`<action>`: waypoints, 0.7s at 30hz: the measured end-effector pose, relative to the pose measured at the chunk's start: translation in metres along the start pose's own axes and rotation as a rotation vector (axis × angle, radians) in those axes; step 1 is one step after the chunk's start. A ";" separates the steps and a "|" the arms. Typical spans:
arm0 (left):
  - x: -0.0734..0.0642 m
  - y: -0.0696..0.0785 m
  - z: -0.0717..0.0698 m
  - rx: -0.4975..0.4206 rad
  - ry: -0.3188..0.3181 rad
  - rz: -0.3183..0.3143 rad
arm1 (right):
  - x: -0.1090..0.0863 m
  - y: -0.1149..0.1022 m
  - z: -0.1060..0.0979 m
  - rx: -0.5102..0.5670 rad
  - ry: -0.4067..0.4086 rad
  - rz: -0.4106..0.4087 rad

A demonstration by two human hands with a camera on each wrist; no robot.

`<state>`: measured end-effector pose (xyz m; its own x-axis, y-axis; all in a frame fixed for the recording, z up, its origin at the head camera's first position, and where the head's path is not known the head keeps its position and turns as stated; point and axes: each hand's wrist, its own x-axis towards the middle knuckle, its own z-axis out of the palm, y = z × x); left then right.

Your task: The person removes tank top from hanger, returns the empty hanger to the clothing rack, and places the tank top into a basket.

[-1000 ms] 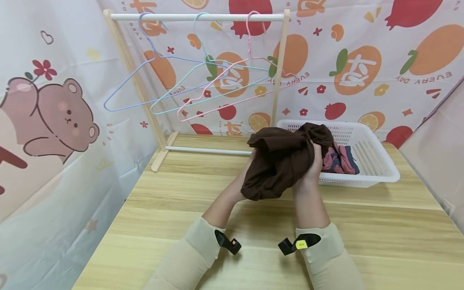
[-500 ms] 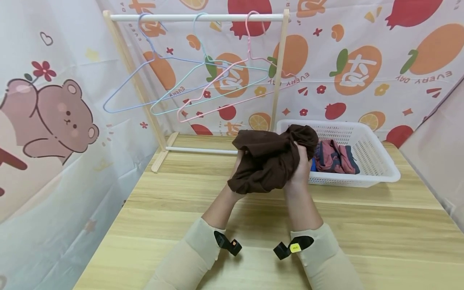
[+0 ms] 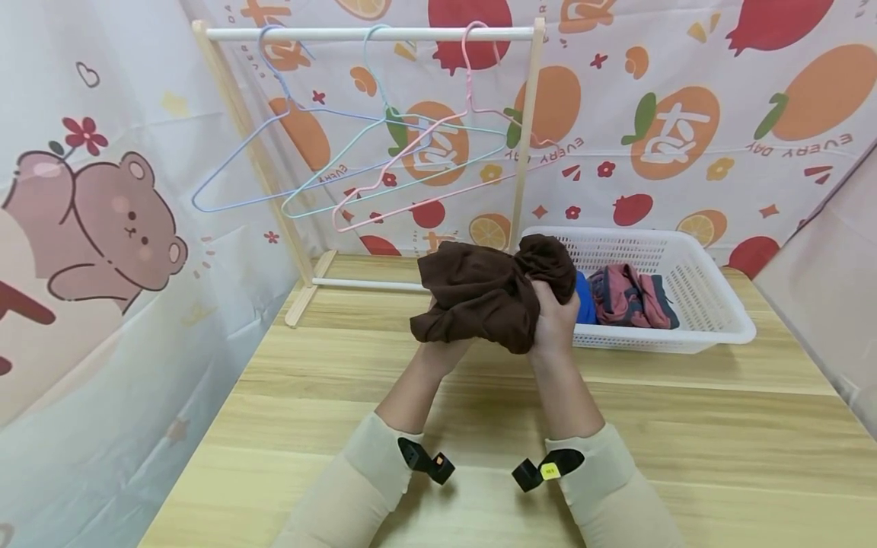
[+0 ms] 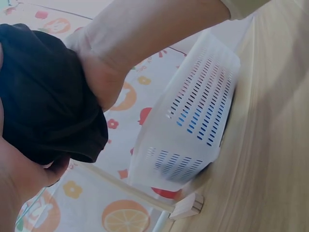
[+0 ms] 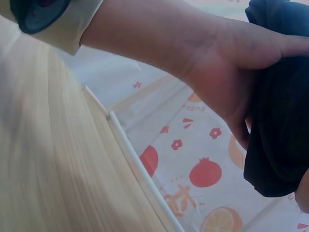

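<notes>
A bunched dark brown piece of cloth (image 3: pixel 479 293) is held up above the table between both hands; its folds do not show what garment it is. My right hand (image 3: pixel 556 320) grips the cloth's right side, thumb over a gathered part. Under the left part, my left hand (image 3: pixel 444 356) is mostly hidden in the head view. The left wrist view shows the left hand (image 4: pixel 21 174) holding the cloth from below with a bent digit against it. In the right wrist view the right hand (image 5: pixel 227 77) wraps the cloth's edge, its fingers partly covered.
Behind the hands on the right stands a white perforated basket (image 3: pixel 712 304) with a folded pink-and-grey cloth (image 3: pixel 630 297) and a blue cloth (image 3: pixel 585 298) inside. A wooden rack with a white rail (image 3: pixel 329 34) carries blue, green and pink hangers (image 3: pixel 411 205) at the back left.
Both hands have carried the brown cloth left and slightly up, away from the basket. The blue cloth in the basket has come into view.
</notes>
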<state>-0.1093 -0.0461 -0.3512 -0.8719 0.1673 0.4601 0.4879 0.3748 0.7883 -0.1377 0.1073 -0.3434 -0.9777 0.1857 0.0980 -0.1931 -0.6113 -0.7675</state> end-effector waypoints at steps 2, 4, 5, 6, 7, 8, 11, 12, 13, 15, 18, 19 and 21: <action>0.000 -0.001 0.000 -0.072 0.011 -0.050 | 0.001 0.000 -0.001 -0.053 -0.031 0.000; 0.000 -0.005 -0.001 -0.185 0.015 -0.121 | 0.001 0.001 -0.002 -0.110 -0.058 -0.010; 0.000 -0.004 0.000 -0.251 0.020 -0.133 | 0.002 0.001 -0.002 -0.135 -0.074 -0.017; 0.000 -0.005 -0.001 -0.302 0.021 -0.157 | 0.002 0.001 -0.003 -0.158 -0.086 -0.021; 0.000 -0.005 -0.001 -0.332 0.027 -0.176 | 0.002 0.001 -0.003 -0.176 -0.099 -0.028; 0.000 -0.005 -0.001 -0.356 0.028 -0.189 | 0.003 0.001 -0.003 -0.190 -0.111 -0.033; 0.000 -0.004 -0.003 -0.416 0.022 -0.187 | 0.003 0.002 -0.005 -0.223 -0.143 -0.044; 0.000 -0.004 -0.003 -0.398 0.026 -0.173 | 0.003 0.002 -0.005 -0.239 -0.151 -0.047; 0.001 -0.004 -0.004 -0.388 0.028 -0.140 | 0.003 0.002 -0.006 -0.257 -0.162 -0.058; 0.002 -0.005 -0.005 -0.408 0.014 -0.093 | 0.003 0.002 -0.007 -0.296 -0.184 -0.064; 0.003 -0.006 -0.006 -0.393 0.011 -0.057 | 0.002 0.002 -0.008 -0.353 -0.241 -0.078; 0.003 -0.006 -0.006 -0.404 0.005 -0.058 | 0.002 0.002 -0.008 -0.372 -0.263 -0.085; 0.003 -0.005 -0.006 -0.419 -0.004 -0.051 | 0.001 0.002 -0.009 -0.413 -0.300 -0.092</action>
<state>-0.1145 -0.0533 -0.3511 -0.8949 0.1621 0.4157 0.4182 -0.0203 0.9081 -0.1388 0.1130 -0.3504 -0.9506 -0.0410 0.3076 -0.2898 -0.2367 -0.9273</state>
